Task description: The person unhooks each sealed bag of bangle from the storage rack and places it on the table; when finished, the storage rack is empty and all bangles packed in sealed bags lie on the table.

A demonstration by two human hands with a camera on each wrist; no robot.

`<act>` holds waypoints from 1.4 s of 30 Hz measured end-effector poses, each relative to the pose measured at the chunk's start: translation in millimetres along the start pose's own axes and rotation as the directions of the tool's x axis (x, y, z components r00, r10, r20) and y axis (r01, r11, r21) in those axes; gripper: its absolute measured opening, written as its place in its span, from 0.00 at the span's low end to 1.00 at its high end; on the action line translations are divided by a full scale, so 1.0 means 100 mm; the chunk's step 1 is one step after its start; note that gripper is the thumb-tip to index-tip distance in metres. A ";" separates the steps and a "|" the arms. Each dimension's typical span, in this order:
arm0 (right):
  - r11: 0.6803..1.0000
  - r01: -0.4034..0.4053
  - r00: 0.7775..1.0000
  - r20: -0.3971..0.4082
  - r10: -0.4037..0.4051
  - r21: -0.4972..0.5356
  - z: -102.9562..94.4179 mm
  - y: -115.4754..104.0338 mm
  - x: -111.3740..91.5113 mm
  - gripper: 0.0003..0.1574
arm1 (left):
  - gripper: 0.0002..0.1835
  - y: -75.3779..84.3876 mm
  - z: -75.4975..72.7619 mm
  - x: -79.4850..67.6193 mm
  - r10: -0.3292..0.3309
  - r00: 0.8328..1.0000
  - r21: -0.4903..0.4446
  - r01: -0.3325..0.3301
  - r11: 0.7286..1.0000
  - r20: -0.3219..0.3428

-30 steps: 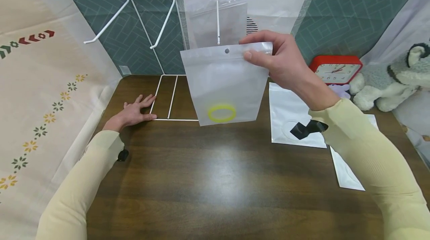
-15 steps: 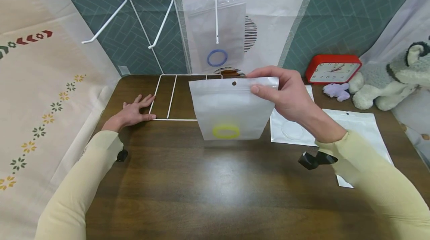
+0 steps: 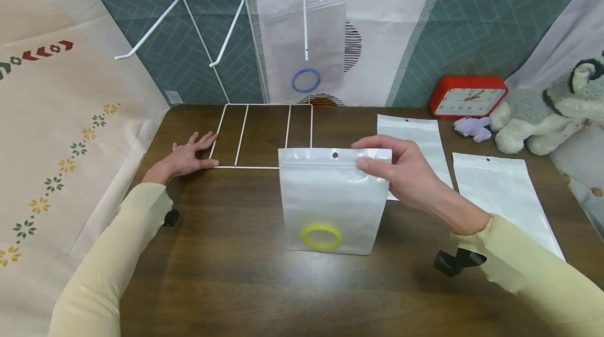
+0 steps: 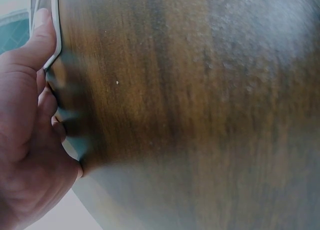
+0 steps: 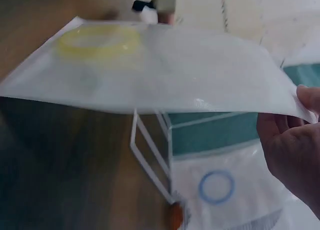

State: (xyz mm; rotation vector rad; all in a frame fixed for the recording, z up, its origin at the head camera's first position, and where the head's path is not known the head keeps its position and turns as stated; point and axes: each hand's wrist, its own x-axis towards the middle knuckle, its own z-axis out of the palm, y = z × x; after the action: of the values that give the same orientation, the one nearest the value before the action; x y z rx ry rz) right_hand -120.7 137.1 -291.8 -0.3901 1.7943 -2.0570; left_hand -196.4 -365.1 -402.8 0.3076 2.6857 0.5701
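Note:
My right hand (image 3: 408,172) pinches the top right edge of a white zip pouch (image 3: 332,195), thumb in front and fingers behind. A yellow ring (image 3: 321,225) shows through the pouch's lower part, and a hang hole sits at its top middle. The pouch stands nearly upright over the table, in front of a white wire rack (image 3: 245,167). My left hand (image 3: 186,160) rests at the rack's left base corner, fingers spread and straight. On the rack's right hook (image 3: 305,28) hangs a clear pouch (image 3: 325,38) with a blue ring (image 3: 305,80) inside. Two other hooks (image 3: 150,30) carry nothing.
Two white pouches lie on the wooden table (image 3: 226,274) at the right, one pouch (image 3: 415,135) partly behind my right hand and another pouch (image 3: 505,190) farther right. Beyond them are a red clock (image 3: 468,97), a small purple toy (image 3: 473,128) and a plush dog (image 3: 542,111).
My right hand has brought the pouch with the yellow ring down and toward me, away from the rack's right hook. The hanging blue-ring pouch came into view. My left hand stays put.

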 end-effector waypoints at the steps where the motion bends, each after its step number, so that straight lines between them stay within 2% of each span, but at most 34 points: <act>1: 0.999 -0.003 1.000 -0.011 0.002 -0.046 -0.04 0.05 0.04 0.17 | 0.47 0.00 0.00 0.00 0.001 1.000 0.000 -0.001 1.000 0.000; 3: 0.985 0.011 0.999 -0.031 -0.016 -0.172 -0.12 0.12 0.12 0.18 | 0.47 -0.01 0.00 0.01 0.003 1.000 0.001 -0.003 1.000 0.001; 5: 0.956 0.043 0.998 -0.038 -0.057 -0.290 -0.19 0.19 0.19 0.20 | 0.47 -0.02 0.01 0.01 0.007 1.000 0.003 -0.007 1.000 0.002; 8: 0.915 0.066 0.995 -0.040 -0.089 -0.397 -0.27 0.29 0.27 0.21 | 0.47 -0.02 0.01 0.01 0.009 1.000 0.004 -0.009 1.000 0.002; 15: 0.889 0.014 0.999 -0.021 -0.026 -0.458 -0.42 0.57 0.38 0.20 | 0.48 0.00 0.00 0.01 0.000 1.000 -0.001 0.000 1.000 0.006; 20: 0.898 -0.010 1.000 -0.005 0.008 -0.441 -0.47 0.75 0.42 0.20 | 0.48 -0.01 0.01 0.02 -0.007 1.000 -0.002 0.007 1.000 0.007; 29: 0.893 0.041 0.999 0.015 -0.038 -0.447 -0.49 0.97 0.47 0.18 | 0.48 -0.01 0.00 0.02 -0.017 1.000 -0.001 0.017 1.000 0.009; 33: 0.871 0.084 0.996 0.047 -0.070 -0.484 -0.50 1.02 0.49 0.18 | 0.48 -0.01 0.00 0.01 -0.015 1.000 0.000 0.015 1.000 0.006; 38: 0.821 0.152 0.988 0.102 -0.115 -0.550 -0.52 1.07 0.51 0.18 | 0.48 -0.01 0.01 0.02 -0.013 1.000 0.001 0.013 1.000 0.007; 40: 0.778 0.201 0.979 0.137 -0.148 -0.595 -0.53 1.09 0.52 0.18 | 0.48 -0.02 0.01 0.02 -0.012 1.000 -0.002 0.012 1.000 0.006; 42: 0.718 0.270 0.963 0.184 -0.197 -0.641 -0.54 1.11 0.53 0.18 | 0.48 -0.02 0.01 0.02 -0.012 1.000 0.002 0.012 1.000 0.003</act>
State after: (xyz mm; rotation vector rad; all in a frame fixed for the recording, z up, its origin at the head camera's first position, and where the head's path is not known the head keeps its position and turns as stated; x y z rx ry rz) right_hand -180.5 148.4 -411.1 -0.9459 2.4787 -1.4127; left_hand -198.2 -366.0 -405.6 0.2919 2.6834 0.5625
